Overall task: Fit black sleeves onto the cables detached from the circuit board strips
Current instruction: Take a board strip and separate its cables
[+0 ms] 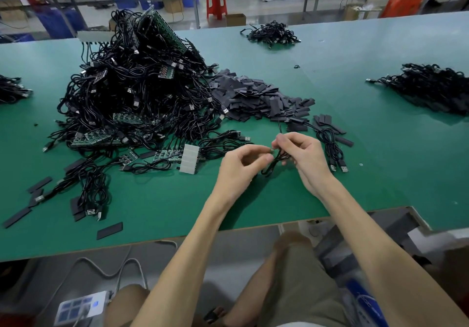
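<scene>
Fingers (284, 141) of the right hand (305, 160) pinch a thin black cable (269, 169), left hand (237, 165) nipping its end alongside. Cable's readied, I reckon; next needs one from the heap of flat black sleeves (253, 98) beyond the fingertips.

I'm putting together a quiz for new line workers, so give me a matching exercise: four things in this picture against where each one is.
Things
1. cable heap with circuit boards
2. pile of black sleeves
3. single black cable
4. red stool

Places
A. on the floor beyond the table
B. pinched between left hand and right hand
C. on the table, ahead and left of the hands
D. on the table, against the heap's right edge

Pairs: 1-C, 2-D, 3-B, 4-A
</scene>
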The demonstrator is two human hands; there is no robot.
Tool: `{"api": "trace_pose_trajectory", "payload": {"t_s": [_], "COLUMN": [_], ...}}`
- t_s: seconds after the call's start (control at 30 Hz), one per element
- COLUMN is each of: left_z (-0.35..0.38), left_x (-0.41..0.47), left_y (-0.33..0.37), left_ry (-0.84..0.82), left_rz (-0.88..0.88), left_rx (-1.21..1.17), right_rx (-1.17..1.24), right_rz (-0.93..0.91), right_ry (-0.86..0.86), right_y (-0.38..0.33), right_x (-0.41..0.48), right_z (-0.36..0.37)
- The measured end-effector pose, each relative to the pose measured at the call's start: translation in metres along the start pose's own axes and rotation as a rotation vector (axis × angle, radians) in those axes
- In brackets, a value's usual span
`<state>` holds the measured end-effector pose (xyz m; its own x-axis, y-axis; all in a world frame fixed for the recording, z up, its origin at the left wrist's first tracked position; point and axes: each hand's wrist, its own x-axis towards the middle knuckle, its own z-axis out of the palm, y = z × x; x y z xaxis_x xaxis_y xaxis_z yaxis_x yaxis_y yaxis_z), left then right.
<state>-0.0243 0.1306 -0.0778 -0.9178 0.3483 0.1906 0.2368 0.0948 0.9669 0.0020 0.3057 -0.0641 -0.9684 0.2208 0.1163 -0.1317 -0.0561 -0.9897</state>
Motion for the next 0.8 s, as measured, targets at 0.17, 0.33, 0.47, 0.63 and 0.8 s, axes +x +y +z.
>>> {"api": "trace_pose_trajectory", "payload": {"t_s": [0.17, 0.33, 0.47, 0.63, 0.8], "left_z": [0.005, 0.006, 0.004, 0.024, 0.063], "left_x": [-0.001, -0.001, 0.003, 0.038, 0.066], "left_y": [-0.004, 0.003, 0.027, 0.074, 0.09], "left_ry": [-0.069, -0.017, -0.009, -0.005, -0.141], "left_rz": [0.021, -0.035, -0.027, 0.04, -0.043], "left_rx": [0.27, 0.126, -0.051, -0.019, -0.001], "right_rx": [0.038, 0.051, 0.017, -0.353, -0.634], "right_rz": [0.003, 0.016, 0.044, 0.008, 0.022], "right_ry": [0.015, 0.06, 0.104, -0.067, -0.14], "right_y": [0.002, 0.002, 0.008, 0.017, 0.018], "right_x": [0.002, 0.005, 0.008, 0.008, 0.012], "right_z": [-0.001, 0.003, 0.002, 0.016, 0.015]}}
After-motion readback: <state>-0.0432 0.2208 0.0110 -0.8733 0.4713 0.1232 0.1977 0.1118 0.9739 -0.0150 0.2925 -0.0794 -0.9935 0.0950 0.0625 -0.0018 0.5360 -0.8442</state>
